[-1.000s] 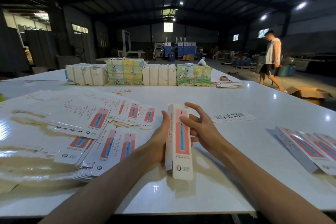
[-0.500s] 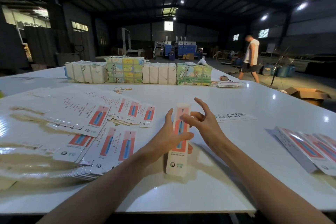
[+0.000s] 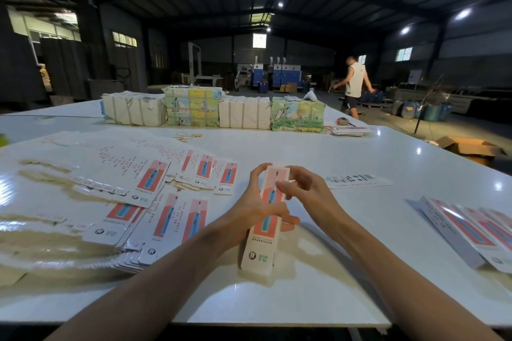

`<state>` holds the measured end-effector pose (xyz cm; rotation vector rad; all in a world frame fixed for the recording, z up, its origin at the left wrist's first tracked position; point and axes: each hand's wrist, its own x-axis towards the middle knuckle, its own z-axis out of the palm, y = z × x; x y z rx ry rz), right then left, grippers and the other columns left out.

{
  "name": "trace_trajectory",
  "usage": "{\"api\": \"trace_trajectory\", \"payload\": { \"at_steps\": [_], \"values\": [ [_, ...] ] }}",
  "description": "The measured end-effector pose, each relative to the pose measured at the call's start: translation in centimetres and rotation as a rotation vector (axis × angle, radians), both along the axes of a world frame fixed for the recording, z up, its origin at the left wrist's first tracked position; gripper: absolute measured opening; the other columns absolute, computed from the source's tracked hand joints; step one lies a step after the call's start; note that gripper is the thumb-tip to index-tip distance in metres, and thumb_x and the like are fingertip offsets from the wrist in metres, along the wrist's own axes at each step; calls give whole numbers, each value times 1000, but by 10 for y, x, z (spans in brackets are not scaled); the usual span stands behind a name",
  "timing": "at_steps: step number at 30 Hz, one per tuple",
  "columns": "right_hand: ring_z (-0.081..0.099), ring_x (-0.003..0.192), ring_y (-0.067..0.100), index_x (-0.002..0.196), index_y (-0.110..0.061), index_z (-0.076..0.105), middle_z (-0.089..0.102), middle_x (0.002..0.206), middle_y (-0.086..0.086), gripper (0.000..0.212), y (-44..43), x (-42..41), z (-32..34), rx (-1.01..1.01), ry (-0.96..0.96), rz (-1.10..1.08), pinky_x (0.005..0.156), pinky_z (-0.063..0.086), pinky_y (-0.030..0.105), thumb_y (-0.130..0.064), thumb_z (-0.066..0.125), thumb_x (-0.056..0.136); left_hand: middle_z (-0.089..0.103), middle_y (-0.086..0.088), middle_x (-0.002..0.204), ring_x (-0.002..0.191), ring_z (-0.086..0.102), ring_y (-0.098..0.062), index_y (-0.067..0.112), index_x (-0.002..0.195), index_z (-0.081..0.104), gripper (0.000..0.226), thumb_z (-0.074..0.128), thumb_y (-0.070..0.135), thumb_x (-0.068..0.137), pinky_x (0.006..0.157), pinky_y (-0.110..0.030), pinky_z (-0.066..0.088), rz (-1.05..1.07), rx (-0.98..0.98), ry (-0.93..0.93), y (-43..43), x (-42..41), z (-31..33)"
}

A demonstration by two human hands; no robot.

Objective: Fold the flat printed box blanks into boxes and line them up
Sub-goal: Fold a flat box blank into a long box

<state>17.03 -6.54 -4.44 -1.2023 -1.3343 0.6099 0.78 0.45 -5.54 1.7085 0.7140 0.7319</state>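
White bench [image 3: 304, 152] in a dim warehouse, head view. Left hand [image 3: 257, 207] grips the box [image 3: 261, 232] at mid-length, just above the bench. Right hand [image 3: 307, 191] pinches its upper end, apparently closing a flap. Finished row [image 3: 471, 227] lies at right. Many blanks [image 3: 166, 216] remain at left, so most folding appears outstanding.

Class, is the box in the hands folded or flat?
Folded: the box shows thickness at its near end, unlike the flat blanks beside it.
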Motion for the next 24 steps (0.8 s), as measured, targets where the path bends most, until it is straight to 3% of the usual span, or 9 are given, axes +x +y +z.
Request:
{"api": "trace_trajectory", "payload": {
  "at_steps": [4,6,8,13,16,19,24],
  "values": [
    [74,91,19,102,-31,77,78,99,6,9,2,0,-2,-94,-4,66,82,59,24,-33,76,93,67,-3,114,87,79,-21,43,141,30,90,89,16,79,72,-34,67,47,-37,46,-1,-1,1],
    [76,96,19,104,-22,77,78,100,8,17,4,1,-5,-136,13,91,81,58,22,-32,78,90,69,-6,114,86,80,-23,38,141,31,84,89,22,81,77,-39,67,39,-51,69,-1,-1,-1],
    [77,99,20,108,-14,75,79,102,9,27,6,3,-7,-165,12,94,81,58,23,-32,79,88,71,-10,115,89,80,-30,39,138,32,81,89,26,82,84,-49,66,13,-91,72,-3,-2,-2],
    [75,85,24,116,-9,67,78,99,15,44,8,4,-6,-131,141,56,78,60,27,-47,75,96,77,-10,110,91,80,-35,46,134,33,80,88,20,82,87,-54,64,-73,-172,47,-1,-6,-1],
    [68,68,25,126,-6,57,75,85,19,32,8,11,-4,-93,322,4,67,59,30,-27,66,105,79,-1,103,95,79,-39,58,126,35,82,88,18,78,86,-53,65,-170,-203,22,0,-8,-1],
    [68,68,24,120,-2,69,77,87,22,18,6,16,-5,-112,227,10,64,58,28,-7,61,104,78,-1,103,96,79,-34,61,125,34,82,90,24,76,84,-48,66,-185,-162,62,-1,-5,-2],
    [75,73,28,111,-11,71,79,85,19,14,3,13,-3,4,21,-59,72,63,34,-4,60,104,77,2,98,87,81,-29,67,120,31,82,91,34,74,73,-40,66,-98,-112,79,1,-2,-5]
  ]
}}
